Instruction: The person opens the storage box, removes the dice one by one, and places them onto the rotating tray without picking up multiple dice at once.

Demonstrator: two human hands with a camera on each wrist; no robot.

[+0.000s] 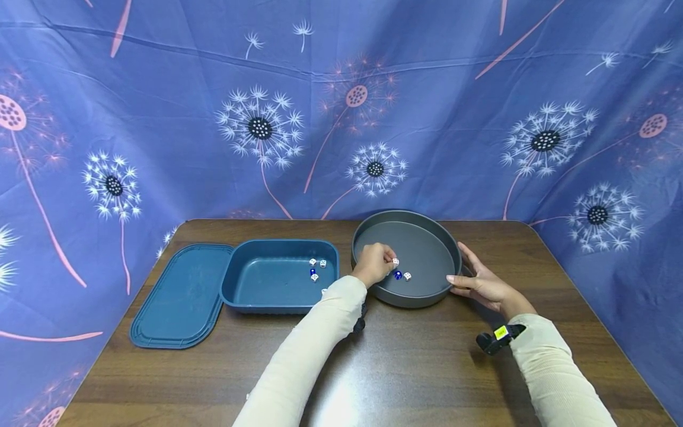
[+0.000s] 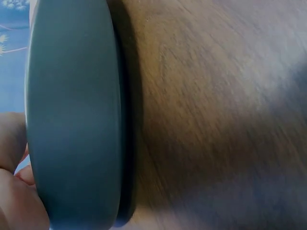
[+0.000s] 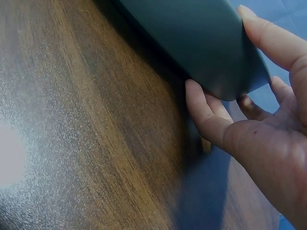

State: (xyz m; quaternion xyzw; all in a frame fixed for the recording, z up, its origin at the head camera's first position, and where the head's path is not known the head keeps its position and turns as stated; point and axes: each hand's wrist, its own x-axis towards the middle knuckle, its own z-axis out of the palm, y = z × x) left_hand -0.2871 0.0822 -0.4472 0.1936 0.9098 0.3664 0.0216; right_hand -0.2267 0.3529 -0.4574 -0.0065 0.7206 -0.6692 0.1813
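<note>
Sleeves [image 1: 315, 350] are cream, wrist devices [image 1: 487, 343] black.

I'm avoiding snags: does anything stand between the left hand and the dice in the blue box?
Yes: with the left hand over the round pan, the pan's left rim and the right wall of the blue box stand between it and those dice.

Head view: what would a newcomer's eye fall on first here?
Probably the blue dandelion-print cloth, hanging behind the wooden table. Next, the round dark pan, where the left hand pinches a white die and the right hand holds the right edge. Left of the pan, small dice lie inside a blue tub.
</note>
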